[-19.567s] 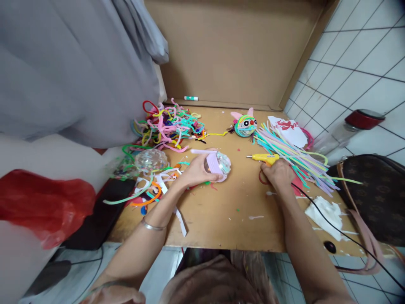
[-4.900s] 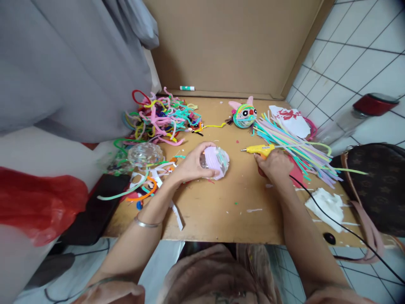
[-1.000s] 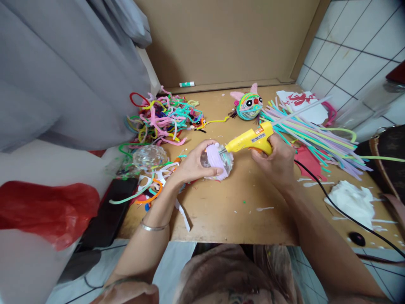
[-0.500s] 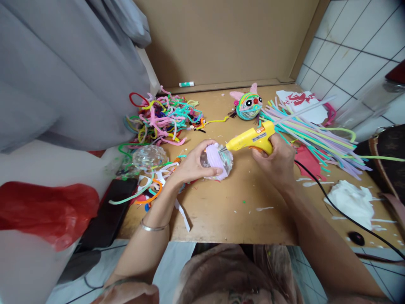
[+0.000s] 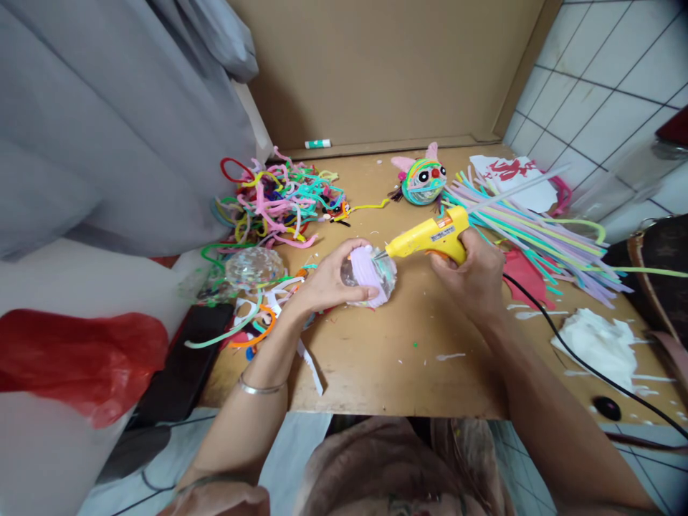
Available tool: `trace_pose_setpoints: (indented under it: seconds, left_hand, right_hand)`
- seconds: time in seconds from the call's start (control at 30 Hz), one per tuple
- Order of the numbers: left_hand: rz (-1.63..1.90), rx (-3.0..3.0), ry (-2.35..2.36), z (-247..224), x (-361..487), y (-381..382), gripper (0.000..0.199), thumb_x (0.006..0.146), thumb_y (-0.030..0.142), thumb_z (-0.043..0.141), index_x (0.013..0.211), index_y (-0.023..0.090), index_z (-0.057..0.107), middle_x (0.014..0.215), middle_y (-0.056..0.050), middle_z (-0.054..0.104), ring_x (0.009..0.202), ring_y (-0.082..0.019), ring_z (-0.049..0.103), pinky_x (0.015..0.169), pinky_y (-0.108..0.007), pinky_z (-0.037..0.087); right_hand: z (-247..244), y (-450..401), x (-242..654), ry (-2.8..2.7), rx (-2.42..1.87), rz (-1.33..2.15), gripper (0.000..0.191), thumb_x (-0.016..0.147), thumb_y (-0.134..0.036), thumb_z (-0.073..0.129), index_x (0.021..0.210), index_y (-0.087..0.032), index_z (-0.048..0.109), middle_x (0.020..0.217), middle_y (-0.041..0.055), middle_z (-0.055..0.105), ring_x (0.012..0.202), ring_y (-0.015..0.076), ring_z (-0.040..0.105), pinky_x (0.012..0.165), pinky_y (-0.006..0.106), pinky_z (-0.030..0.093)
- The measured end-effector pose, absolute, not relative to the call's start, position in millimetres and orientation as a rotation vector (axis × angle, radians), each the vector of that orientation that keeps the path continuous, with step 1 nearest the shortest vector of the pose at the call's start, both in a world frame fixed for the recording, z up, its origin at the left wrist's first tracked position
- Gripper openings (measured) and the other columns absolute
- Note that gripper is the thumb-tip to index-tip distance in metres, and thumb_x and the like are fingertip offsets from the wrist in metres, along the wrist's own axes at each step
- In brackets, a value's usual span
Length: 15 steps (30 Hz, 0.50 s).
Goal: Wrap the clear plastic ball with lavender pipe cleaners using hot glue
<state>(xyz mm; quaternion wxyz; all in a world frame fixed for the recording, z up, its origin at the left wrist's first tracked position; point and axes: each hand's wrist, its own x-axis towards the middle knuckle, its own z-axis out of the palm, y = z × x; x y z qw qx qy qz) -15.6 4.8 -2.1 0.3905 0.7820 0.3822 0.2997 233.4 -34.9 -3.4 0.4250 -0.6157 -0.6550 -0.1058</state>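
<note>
My left hand (image 5: 333,281) is closed around a clear plastic ball (image 5: 388,276) partly covered by a band of lilac pipe cleaners (image 5: 366,274). In my right hand (image 5: 473,271) is a yellow hot glue gun (image 5: 427,238), a clear glue stick poking out of its back. Its metal nozzle meets the ball at the right edge of the lilac band; whether it touches is hard to tell. Behind them stands a finished-looking ball figure (image 5: 423,180) with pink ears, round eyes and a red nose. Another clear faceted ball (image 5: 254,268) lies left of my left hand.
Tangled pipe cleaners (image 5: 279,197) heap at the back left; straight ones (image 5: 553,233) fan out at the right. A glue stick tube (image 5: 317,144) lies by the cardboard (image 5: 387,72). The gun's black cord (image 5: 564,340) runs past a crumpled tissue (image 5: 602,347). A black phone (image 5: 188,362) lies left.
Almost nothing differs. The glue gun stays at the lilac band with both hands in nearly the same place; the whole view has shifted very slightly.
</note>
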Motion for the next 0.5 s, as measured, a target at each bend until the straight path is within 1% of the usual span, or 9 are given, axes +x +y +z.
trace_pose_setpoints:
  seconds: [0.33,0.5]
  left_hand:
    - [0.762,1.982,0.968,0.2,-13.9,4.0,0.075,0.059,0.041,0.081,0.124,0.016,0.052,0.122,-0.009,0.057,0.114,-0.028,0.054,0.094,-0.036,0.046]
    - [0.750,1.985,0.967,-0.1,-14.7,4.3,0.077,0.060,0.044,0.080,0.126,0.018,0.051,0.122,-0.009,0.058,0.112,-0.028,0.055,0.094,-0.036,0.047]
  right_hand:
    - [-3.2,-35.5,231.6,-1.662,-1.559,-0.219,0.015,0.074,-0.035,0.057,0.080,-0.023,0.050,0.071,0.0042,0.058,0.066,0.0208,0.055,0.059,0.032,0.039]
    - [-1.9,-36.2,232.2,-1.644,-1.599,-0.193,0.015,0.071,-0.035,0.058,0.076,-0.023,0.049,0.066,0.0015,0.056,0.061,0.0190,0.052,0.056,0.030,0.036]
